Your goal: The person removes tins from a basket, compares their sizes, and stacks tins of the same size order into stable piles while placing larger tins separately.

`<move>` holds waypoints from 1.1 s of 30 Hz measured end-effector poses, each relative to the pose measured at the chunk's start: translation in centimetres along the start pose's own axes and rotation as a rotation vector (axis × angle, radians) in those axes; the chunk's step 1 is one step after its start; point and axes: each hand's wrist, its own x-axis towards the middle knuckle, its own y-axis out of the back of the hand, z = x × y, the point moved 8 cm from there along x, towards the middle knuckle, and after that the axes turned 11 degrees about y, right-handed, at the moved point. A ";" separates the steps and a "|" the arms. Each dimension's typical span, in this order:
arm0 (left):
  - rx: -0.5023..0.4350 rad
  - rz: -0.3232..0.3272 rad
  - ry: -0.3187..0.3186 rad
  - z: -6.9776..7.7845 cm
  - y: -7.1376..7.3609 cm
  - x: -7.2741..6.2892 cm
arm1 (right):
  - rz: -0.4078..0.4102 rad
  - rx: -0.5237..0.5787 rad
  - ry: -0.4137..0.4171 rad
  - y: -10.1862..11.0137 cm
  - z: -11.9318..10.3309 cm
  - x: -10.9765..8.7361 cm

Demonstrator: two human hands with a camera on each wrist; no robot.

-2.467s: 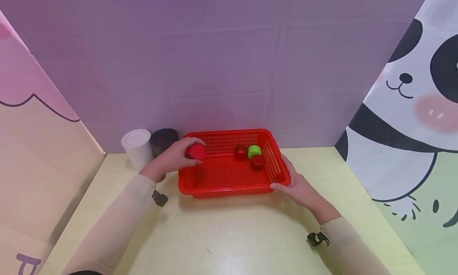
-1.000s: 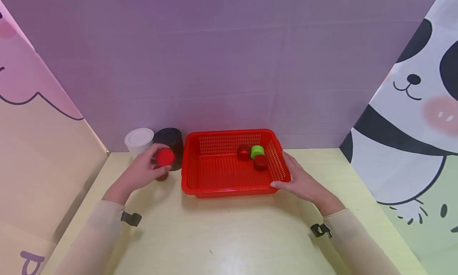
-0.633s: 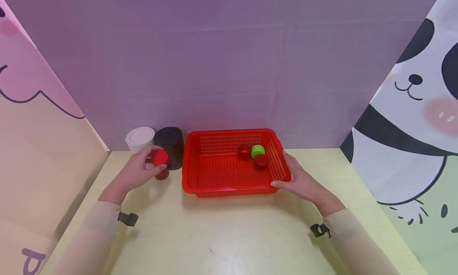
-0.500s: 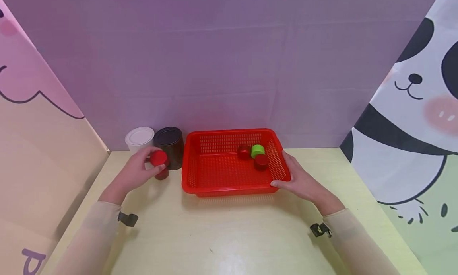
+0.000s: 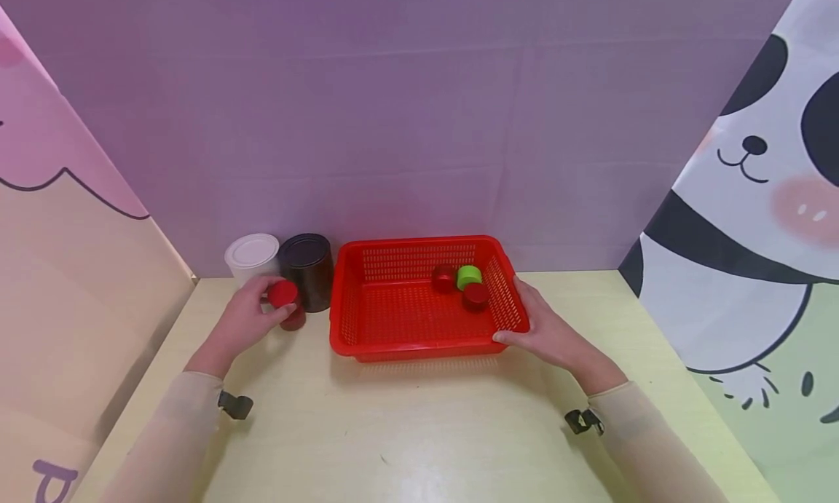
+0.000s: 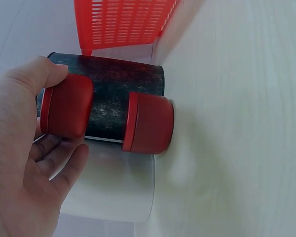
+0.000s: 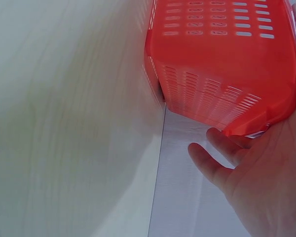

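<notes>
My left hand (image 5: pixel 241 321) pinches a small red tin (image 6: pixel 68 108) between thumb and fingers, at the left of the table. Below it a similar red tin (image 6: pixel 149 123) stands on the table, with a gap between the two in the left wrist view. My right hand (image 5: pixel 553 341) grips the near right corner of a red plastic basket (image 5: pixel 419 346), thumb on the rim and fingers along the outside. Inside the basket, at its right end, are two red tins (image 5: pixel 475 297) and a light green tin (image 5: pixel 468 275).
Behind the left hand stand a white canister (image 5: pixel 252 252) and a black canister (image 5: pixel 314 274), side by side near the purple back wall (image 5: pixel 406 124). The pale wooden table (image 5: pixel 406 423) runs between printed side panels.
My left hand has carried the red tin out from over the basket to the left, then lowered it slightly above the standing tin. The right hand keeps its grip on the basket.
</notes>
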 end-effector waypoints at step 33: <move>0.005 -0.072 0.082 -2.3 -2.0 0.8 | 0.024 0.074 0.023 -0.3 0.3 0.2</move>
